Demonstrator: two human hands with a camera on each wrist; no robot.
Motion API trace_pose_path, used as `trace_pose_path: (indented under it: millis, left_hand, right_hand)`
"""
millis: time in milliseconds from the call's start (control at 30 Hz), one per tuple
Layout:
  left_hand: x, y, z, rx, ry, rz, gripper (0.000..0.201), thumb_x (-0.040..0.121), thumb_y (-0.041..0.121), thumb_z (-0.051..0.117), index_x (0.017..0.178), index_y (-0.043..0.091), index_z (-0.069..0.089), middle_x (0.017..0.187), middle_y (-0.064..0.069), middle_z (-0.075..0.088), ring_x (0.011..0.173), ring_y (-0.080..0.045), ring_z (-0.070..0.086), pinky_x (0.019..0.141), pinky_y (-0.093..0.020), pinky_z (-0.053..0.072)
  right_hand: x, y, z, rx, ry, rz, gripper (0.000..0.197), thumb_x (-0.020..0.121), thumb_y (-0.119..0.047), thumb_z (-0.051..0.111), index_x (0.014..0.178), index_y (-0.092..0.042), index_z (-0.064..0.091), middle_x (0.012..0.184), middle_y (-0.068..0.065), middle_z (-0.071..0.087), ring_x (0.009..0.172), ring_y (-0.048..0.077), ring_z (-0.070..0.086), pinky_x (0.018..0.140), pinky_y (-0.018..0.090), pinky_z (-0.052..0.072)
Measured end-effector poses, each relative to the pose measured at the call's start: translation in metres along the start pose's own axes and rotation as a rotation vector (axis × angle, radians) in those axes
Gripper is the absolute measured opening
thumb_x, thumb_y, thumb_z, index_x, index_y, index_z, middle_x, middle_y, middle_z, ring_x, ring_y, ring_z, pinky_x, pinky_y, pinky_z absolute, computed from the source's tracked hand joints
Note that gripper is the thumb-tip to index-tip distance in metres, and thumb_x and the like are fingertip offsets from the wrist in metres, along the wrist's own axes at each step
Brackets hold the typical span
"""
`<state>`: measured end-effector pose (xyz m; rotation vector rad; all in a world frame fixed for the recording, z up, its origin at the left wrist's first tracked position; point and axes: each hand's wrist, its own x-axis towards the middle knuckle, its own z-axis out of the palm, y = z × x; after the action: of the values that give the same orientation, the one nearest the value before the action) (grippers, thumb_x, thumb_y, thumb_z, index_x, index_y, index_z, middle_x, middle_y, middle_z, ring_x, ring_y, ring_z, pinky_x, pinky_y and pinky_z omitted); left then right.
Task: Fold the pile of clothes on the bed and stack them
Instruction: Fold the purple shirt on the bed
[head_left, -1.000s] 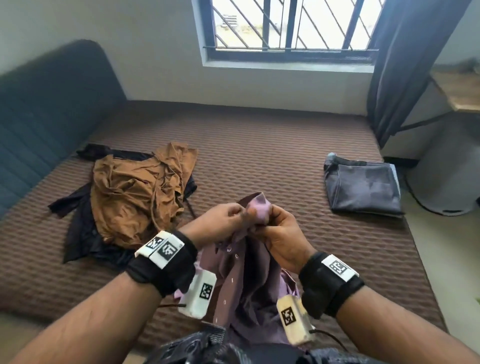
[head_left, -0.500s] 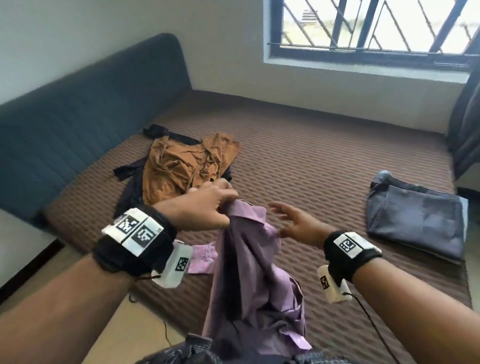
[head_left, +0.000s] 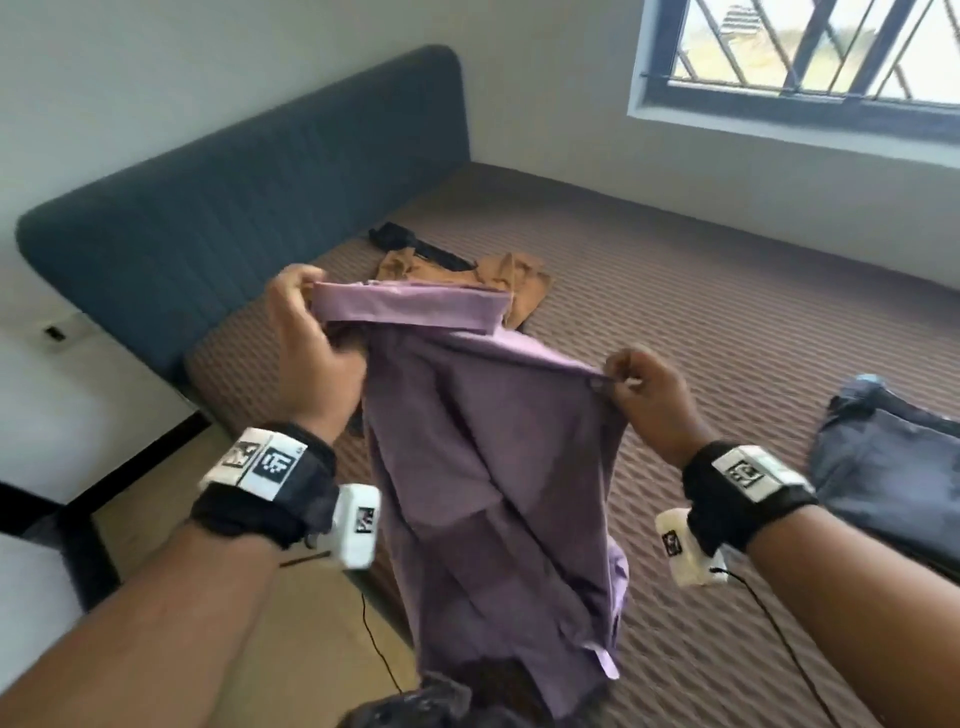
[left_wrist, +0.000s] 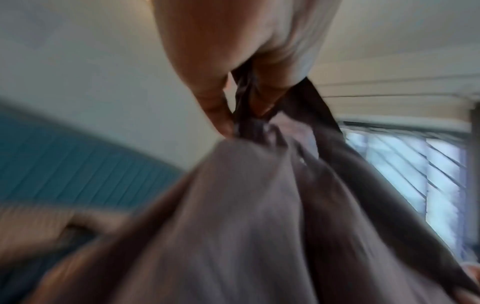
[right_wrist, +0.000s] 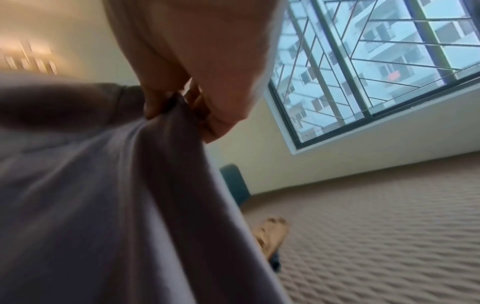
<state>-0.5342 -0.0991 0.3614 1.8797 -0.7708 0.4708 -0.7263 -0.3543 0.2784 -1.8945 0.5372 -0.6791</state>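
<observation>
Two hands, one garment held aloft. Purple shirt (head_left: 483, 467): buttoned type, hanging lengthwise in the air above the near edge of the bed (head_left: 727, 322), its top edge stretched between both hands, lower end dropping toward the bottom of the head view. Left hand (head_left: 311, 353): raised, fingers and thumb curled round the collar end of the shirt; the left wrist view, though blurred, shows fingers (left_wrist: 221, 115) pinching bunched cloth. Right hand (head_left: 649, 395): lower than the left, thumb and fingers nipping the shirt's edge beside a small button; the right wrist view confirms a pinch on a fold of the fabric.

Remaining unfolded stock: brown garment (head_left: 519, 280), crumpled, lying on the bed beyond the shirt, atop a black garment (head_left: 410, 241) that shows only at its far side. Folded stock: dark grey garment (head_left: 893, 467), lying flat on the bed to the right, well apart from the brown one.

Fixtures: blue headboard (head_left: 234, 208) along the bed's left side; barred window (head_left: 810, 57) in the far wall. Both wrists carry black bands with printed markers.
</observation>
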Motion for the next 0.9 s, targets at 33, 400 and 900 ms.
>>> trace_pose_path:
  millis: [33,400,900]
  left_hand:
    - [-0.011,-0.011,0.011,-0.082,-0.010,-0.213,0.056,0.077,0.009,0.075,0.124,-0.002,0.047,0.106,0.000,0.059,0.093,0.003,0.059,0.087,-0.020,0.048]
    - [-0.007,-0.070,0.085,-0.671,-0.632,-0.582,0.036,0.086,0.005,0.070,0.121,-0.003,0.062,0.098,0.005,0.073,0.089,0.000,0.066,0.085,-0.022,0.052]
    - [0.040,-0.037,0.095,-0.767,-1.211,-0.289,0.035,0.075,0.007,0.074,0.103,-0.001,0.054,0.097,-0.003,0.064,0.096,-0.011,0.059,0.087,-0.026,0.048]
  right_hand:
    - [0.006,-0.021,-0.006,0.028,0.022,-0.050,0.020,0.083,0.005,0.070,0.078,-0.011,0.059,0.072,0.000,0.053,0.064,0.002,0.044,0.061,0.014,0.037]
    - [0.025,-0.065,-0.095,-0.438,0.007,-0.021,0.024,0.092,-0.008,0.065,0.084,-0.031,0.067,0.078,-0.010,0.067,0.074,-0.006,0.057,0.071,0.008,0.041]
    - [-0.028,0.016,-0.020,-0.053,-0.467,0.595,0.029,0.091,-0.036,0.067,0.106,-0.012,0.071,0.096,0.007,0.068,0.086,0.019,0.056,0.077,0.033,0.045]
